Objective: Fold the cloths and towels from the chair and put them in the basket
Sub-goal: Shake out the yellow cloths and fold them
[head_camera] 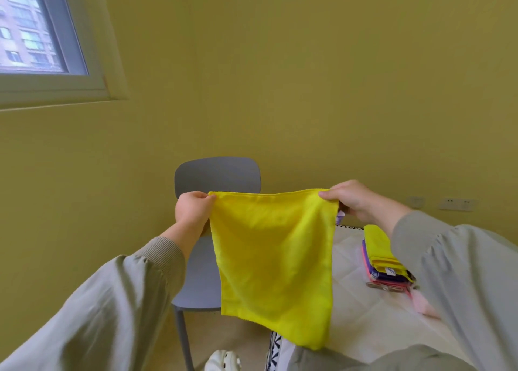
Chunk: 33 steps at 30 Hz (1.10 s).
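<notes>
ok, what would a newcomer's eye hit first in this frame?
The yellow cloth hangs open mid-frame, its top corners pinched by the left hand and the right hand. Behind it stands a grey chair. At right, a stack of folded cloths, yellow on top, lies on a white quilted surface.

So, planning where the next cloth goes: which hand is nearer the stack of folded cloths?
Right. The right hand, pinching a corner of the yellow cloth, is above-left of the stack; the left hand holds the opposite corner, by the chair.
</notes>
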### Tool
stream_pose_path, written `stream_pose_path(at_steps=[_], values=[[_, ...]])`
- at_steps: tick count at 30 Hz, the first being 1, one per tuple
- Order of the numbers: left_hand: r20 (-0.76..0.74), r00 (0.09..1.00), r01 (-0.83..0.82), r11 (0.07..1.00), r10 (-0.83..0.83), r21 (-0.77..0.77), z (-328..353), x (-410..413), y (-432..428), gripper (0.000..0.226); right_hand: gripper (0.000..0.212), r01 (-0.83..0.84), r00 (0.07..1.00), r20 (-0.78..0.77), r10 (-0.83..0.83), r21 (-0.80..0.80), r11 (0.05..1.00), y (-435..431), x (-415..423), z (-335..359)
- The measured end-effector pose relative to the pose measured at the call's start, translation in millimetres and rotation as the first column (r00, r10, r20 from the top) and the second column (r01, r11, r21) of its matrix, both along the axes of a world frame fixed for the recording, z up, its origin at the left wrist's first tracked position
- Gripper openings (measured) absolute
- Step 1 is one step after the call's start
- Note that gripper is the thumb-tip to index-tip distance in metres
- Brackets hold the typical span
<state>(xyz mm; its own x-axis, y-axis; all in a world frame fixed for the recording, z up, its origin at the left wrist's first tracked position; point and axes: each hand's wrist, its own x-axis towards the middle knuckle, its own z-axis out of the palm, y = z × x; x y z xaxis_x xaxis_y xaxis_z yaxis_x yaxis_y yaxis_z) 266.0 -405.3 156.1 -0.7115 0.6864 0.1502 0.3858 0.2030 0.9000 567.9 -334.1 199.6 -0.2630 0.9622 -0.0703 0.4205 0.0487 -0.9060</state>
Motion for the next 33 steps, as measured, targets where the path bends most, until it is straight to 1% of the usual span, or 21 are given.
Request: stream_pose_path(at_steps=[1,2,3,4,5,6,8,9,11,12,13,15,17,19,20,22,26,31,33], values=[[0.106,0.994,0.030,0.999,-0.033,0.025,1,1,0,0.015,0.030,-0.036,0.996,-0.089,0.031,-0.047,0.998,-4,-4,2],[0.206,0.975,0.071,0.996,-0.080,0.052,2,4,0,0.014,0.024,-0.056,0.988,-0.150,0.046,-0.059,0.997,-6,-9,5],[0.257,0.957,0.126,0.990,-0.137,0.057,4,8,0,0.015,0.014,-0.061,0.983,-0.175,0.052,-0.046,0.997,-9,-15,9],[0.256,0.947,0.193,0.980,-0.197,0.038,6,12,0,0.020,0.018,-0.065,0.978,-0.201,0.059,-0.023,0.998,-10,-21,13],[0.243,0.934,0.267,0.964,-0.262,0.012,8,17,0,0.027,0.031,-0.077,0.974,-0.215,0.075,-0.001,0.997,-12,-26,16],[0.249,0.910,0.342,0.940,-0.332,0.002,11,22,-1,0.034,0.037,-0.095,0.968,-0.230,0.098,0.021,0.995,-14,-32,21],[0.320,0.820,0.491,0.870,-0.474,0.031,20,34,-3,0.039,0.031,-0.119,0.967,-0.217,0.132,0.074,0.990,-17,-40,28],[0.340,0.767,0.559,0.827,-0.544,0.063,24,39,-4,0.035,0.027,-0.134,0.969,-0.199,0.149,0.088,0.987,-19,-43,32],[0.315,0.672,0.681,0.727,-0.670,0.091,34,47,-5,0.026,0.024,-0.190,0.960,-0.196,0.200,0.067,0.979,-23,-48,39],[0.293,0.634,0.725,0.682,-0.716,0.096,38,51,-5,0.023,0.025,-0.216,0.955,-0.199,0.221,0.047,0.975,-24,-51,41],[0.260,0.616,0.752,0.653,-0.744,0.086,42,55,-5,0.021,0.028,-0.231,0.955,-0.183,0.235,0.045,0.972,-24,-52,43],[0.174,0.623,0.768,0.638,-0.763,0.048,45,62,-7,0.015,0.026,-0.213,0.970,-0.093,0.223,0.103,0.972,-26,-54,44],[0.119,0.649,0.753,0.656,-0.752,0.040,44,67,-6,0.013,0.014,-0.161,0.987,0.045,0.155,0.218,0.962,-25,-54,43],[0.099,0.668,0.736,0.675,-0.737,0.059,41,70,-6,0.013,0.017,-0.118,0.980,0.190,0.054,0.348,0.930,-22,-54,40],[0.099,0.674,0.729,0.681,-0.732,0.067,40,72,-5,0.012,0.018,-0.106,0.972,0.236,0.012,0.390,0.915,-21,-54,39],[0.121,0.681,0.719,0.691,-0.722,0.078,38,75,-5,0.010,0.021,-0.097,0.965,0.262,-0.015,0.410,0.907,-20,-55,37],[0.142,0.695,0.702,0.708,-0.705,0.074,35,80,-6,0.006,0.031,-0.112,0.965,0.262,0.014,0.364,0.925,-19,-53,34],[0.060,0.751,0.656,0.754,-0.657,0.045,35,82,-7,0.005,0.029,-0.129,0.969,0.240,0.049,0.330,0.935,-19,-56,31],[0.020,0.760,0.648,0.761,-0.649,0.033,36,82,-6,0.005,0.029,-0.131,0.971,0.232,0.058,0.312,0.941,-20,-58,31]])
